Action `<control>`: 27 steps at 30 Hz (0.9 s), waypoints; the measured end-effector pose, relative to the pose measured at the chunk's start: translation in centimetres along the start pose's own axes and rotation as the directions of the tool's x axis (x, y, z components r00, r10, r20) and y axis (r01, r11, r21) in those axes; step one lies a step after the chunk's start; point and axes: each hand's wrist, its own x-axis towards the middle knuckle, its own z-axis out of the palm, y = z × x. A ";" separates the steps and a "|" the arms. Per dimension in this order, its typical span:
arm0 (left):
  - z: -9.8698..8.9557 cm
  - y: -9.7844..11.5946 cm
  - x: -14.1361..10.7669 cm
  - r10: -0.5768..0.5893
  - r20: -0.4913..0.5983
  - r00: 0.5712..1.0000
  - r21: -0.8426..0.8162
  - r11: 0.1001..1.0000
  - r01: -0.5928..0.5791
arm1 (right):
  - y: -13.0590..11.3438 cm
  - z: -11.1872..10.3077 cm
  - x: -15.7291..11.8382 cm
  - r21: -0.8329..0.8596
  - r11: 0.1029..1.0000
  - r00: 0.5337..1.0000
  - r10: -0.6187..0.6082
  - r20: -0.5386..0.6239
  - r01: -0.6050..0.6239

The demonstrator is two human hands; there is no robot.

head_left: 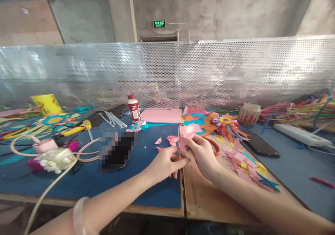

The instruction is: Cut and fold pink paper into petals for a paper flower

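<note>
Between the thumb and fingers of my right hand (202, 154) is a pink paper piece (184, 140), held upright over the seam between the blue and the wooden tabletop. My left hand (167, 163) is just left of it, fingers curled and closed; whatever they may pinch is hidden. Small pink paper cutouts (158, 141) lie on the blue surface beyond my left hand. A red curved handle (216, 147) shows partly behind my right hand. Right of that hand lies a heap of pink, yellow and blue paper cutouts (244, 163).
Pink sheets (161, 115) and a red-capped bottle (134, 108) stand farther back, before a perforated metal screen (104, 74). A dark phone (261, 144) and white power strip (302, 134) lie right. Left are a cabled plug cluster (59, 159), a yellow glue gun (77, 128) and yellow tape roll (48, 104).
</note>
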 end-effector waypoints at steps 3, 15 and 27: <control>-0.1 0.1 0.0 0.033 -0.069 0.997 0.001 0.999 -0.033 | -0.1 0.0 -0.1 0.018 1.000 0.999 -0.015 0.038 0.014; -0.5 0.6 -0.1 0.118 -0.113 0.987 0.005 0.993 -0.118 | -0.4 0.4 -0.3 -0.001 1.000 0.994 0.015 0.107 -0.015; -1.0 0.3 0.2 -0.036 -0.175 0.984 -0.067 0.997 0.025 | 0.0 -0.6 0.2 -0.009 0.999 0.955 0.033 0.293 -0.031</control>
